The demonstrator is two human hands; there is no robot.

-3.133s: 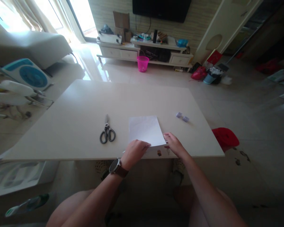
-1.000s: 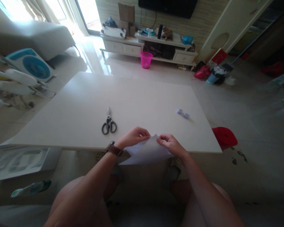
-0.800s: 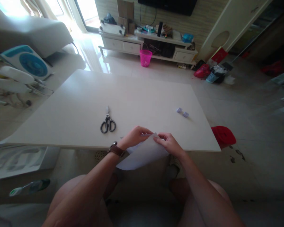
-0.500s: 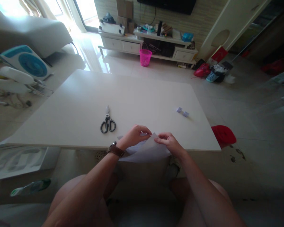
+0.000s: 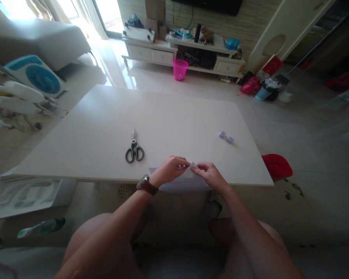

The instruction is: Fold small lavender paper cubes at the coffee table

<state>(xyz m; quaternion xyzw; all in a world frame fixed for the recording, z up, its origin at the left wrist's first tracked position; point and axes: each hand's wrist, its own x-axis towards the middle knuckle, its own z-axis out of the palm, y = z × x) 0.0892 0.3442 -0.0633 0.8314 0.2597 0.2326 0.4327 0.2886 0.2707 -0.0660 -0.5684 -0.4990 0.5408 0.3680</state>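
White paper (image 5: 184,185) is pinched in someone's left hand (image 5: 171,169) and right hand (image 5: 209,174). Scissors (image 5: 134,146) lie at the left's ten o'clock.

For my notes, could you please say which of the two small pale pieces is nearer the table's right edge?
The right piece, also closer to the near side of the table; the other piece lies farther left and back.

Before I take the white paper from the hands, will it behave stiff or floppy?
The white paper is probably floppy: its lower edge bows past the table edge. It is likely light, because the right hand holds it with a fingertip pinch.
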